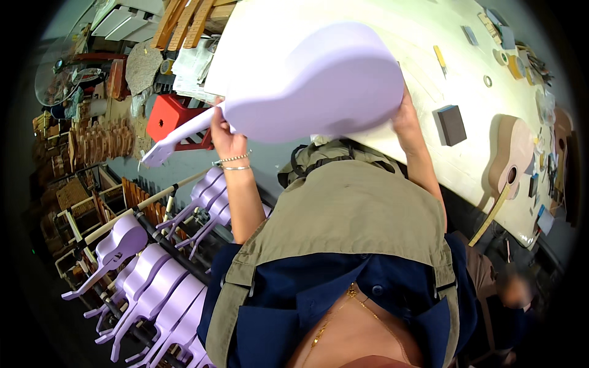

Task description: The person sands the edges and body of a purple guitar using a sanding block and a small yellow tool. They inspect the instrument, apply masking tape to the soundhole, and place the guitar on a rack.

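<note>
Workshop bench, broad and pale, is the largest item and the reference for all positions below. Left of the bench, a rack carries further lilac guitars. One lilac guitar is held above the bench's near left edge, neck projecting left past it. At the bench's right end lies an unpainted guitar; left of the bench stands a red stool.

Left grip: closed around the neck, close to the body. Right grip: against the rim of the broad end; fingers hidden, closure cannot be told. Judged advisable: share the weight between both, and hold the headstock clear of the stool.

Right of centre on the bench: a dark block, a yellow-handled tool, a tape ring. Bracelets at the left wrist are best kept off the finish.
</note>
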### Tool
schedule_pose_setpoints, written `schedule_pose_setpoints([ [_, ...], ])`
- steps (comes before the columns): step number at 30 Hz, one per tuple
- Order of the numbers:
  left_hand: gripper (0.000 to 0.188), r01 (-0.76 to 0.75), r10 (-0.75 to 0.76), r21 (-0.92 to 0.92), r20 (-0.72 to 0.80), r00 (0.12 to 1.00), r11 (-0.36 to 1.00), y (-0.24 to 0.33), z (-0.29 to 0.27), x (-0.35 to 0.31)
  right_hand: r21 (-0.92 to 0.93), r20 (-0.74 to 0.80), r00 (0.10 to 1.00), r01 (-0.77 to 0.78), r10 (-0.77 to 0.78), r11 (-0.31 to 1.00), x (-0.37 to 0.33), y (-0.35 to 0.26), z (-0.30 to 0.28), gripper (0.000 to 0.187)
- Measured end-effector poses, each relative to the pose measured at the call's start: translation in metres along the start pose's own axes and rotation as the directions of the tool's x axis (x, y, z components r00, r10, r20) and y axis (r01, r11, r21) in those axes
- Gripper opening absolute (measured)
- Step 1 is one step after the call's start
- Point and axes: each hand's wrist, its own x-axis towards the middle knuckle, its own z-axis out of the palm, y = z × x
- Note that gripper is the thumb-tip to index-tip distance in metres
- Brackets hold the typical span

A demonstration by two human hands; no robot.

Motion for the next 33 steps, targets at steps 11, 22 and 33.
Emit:
schedule_pose_setpoints([
  [11,0.046,-0.433,0.447,0.57,0.125,0.886,0.698,-0.056,0.123,-0.007,0.037,-0.168,0.985,0.051,-0.044,0.998,-0.017,0.048,-0.022,0.109],
  [22,0.077,-0.539,0.146,0.702,0.54,0.829,0.464,-0.106,0.178,-0.011,-0.775,-0.208,0.947,-0.008,-0.243,0.632,-0.024,0.002,-0.035,0.098],
  [33,0.07,-0.584,-0.148,0.65,0.72,0.678,0.486,-0.154,0.221,-0.003,-0.612,-0.108,0.958,0.147,-0.266,0.777,-0.014,-0.031,-0.019,0.106],
])
